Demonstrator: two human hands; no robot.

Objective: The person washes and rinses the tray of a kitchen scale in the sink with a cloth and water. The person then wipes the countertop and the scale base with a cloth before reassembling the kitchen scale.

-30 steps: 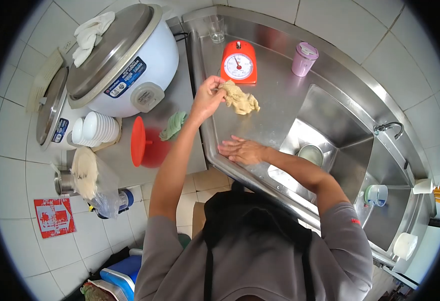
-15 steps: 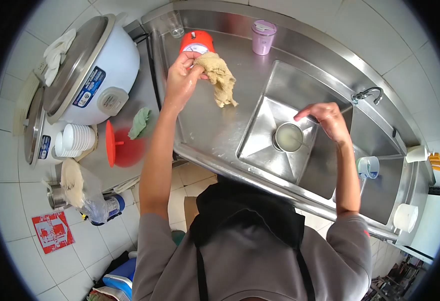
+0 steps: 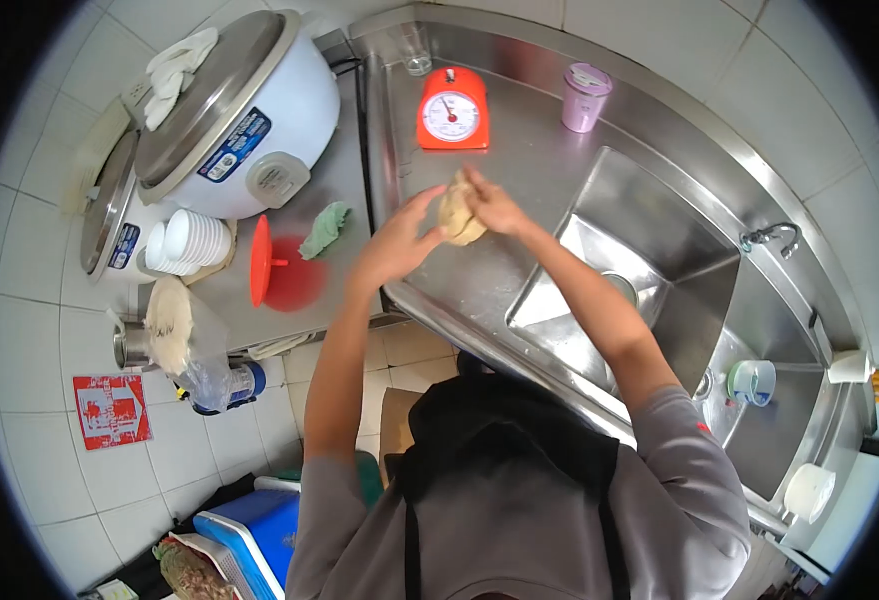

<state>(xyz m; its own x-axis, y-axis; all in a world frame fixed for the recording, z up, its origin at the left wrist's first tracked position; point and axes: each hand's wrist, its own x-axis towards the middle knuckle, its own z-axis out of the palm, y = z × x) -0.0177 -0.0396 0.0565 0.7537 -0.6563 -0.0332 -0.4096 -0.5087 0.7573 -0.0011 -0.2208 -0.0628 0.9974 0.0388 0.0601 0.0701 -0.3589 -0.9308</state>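
Observation:
A soft beige dough-like lump (image 3: 462, 215) is between my hands, above the steel counter (image 3: 439, 280). My left hand (image 3: 399, 245) is at its left side, with thumb and fingers curved around that edge. From the right, my right hand (image 3: 494, 205) presses its fingers over the top and side of the lump. Just beyond the hands stands a red dial scale (image 3: 452, 112) with a white face. Whether the lump is folded or solid inside is hidden by the fingers.
Right of the hands is a steel sink (image 3: 584, 215), partly behind my right forearm. A lilac lidded cup (image 3: 586, 98) and a drinking glass (image 3: 416, 62) stand along the back. To the left are a large cooker (image 3: 249, 130), stacked white cups (image 3: 196, 240) and a green cloth (image 3: 325, 229).
The lump, hanging stretched from my left hand before, is now compact and lower between both hands. My right hand has left the sink and joined it. The view has shifted, uncovering the scale.

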